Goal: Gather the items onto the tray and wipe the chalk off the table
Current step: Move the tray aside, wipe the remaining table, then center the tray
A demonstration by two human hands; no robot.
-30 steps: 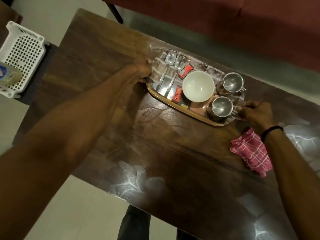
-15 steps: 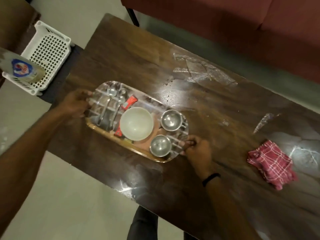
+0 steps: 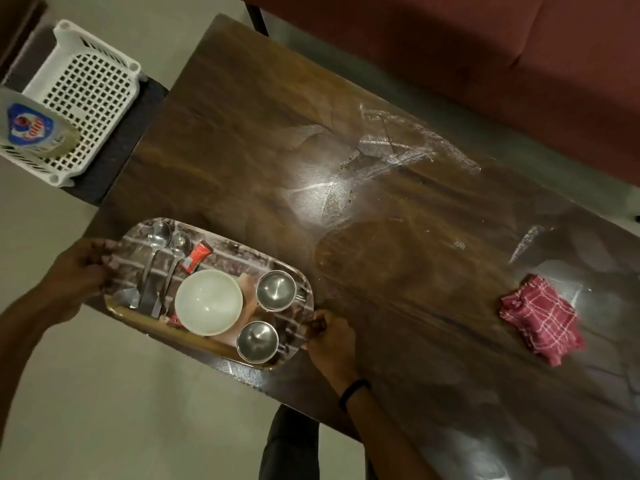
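The oval tray [image 3: 138, 315] lies at the table's near-left corner, partly over the edge. It carries a white bowl [image 3: 208, 301], two steel cups [image 3: 276, 290] [image 3: 257, 341], two spoons [image 3: 157, 258] and red sachets [image 3: 197, 256]. My left hand [image 3: 81, 271] grips the tray's left end. My right hand [image 3: 330, 337] grips its right end. White chalk smears [image 3: 391, 150] mark the dark wooden table [image 3: 242, 133] further back. A red checked cloth [image 3: 540, 322] lies folded at the right.
A white perforated basket [image 3: 86, 95] with a labelled bottle [image 3: 31, 129] stands on a dark stool left of the table. A red sofa [image 3: 485, 46] runs along the far side. A smaller chalk streak [image 3: 526, 240] lies near the cloth.
Both hands have carried the tray from the table's far middle to its near-left corner. That uncovered the chalk smears where it stood. The cloth has stayed put.
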